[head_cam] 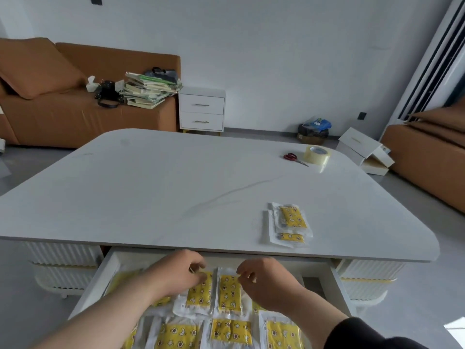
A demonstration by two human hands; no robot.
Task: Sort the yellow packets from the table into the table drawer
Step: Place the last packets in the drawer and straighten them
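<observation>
Placing packets in the open drawer (336, 283), the left hand (176, 273) is pinching the top of one yellow packet (200, 292) while the right hand (264, 282) is pinching the neighbouring packet (229, 292). A small stack (289, 222) is lying on the table (201, 185), so the next move is likely calling for releasing both and reaching for it.

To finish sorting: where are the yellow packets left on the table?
Head view: the pile of packets lies on the table, right side, near its front edge, just beyond the open drawer.
</observation>
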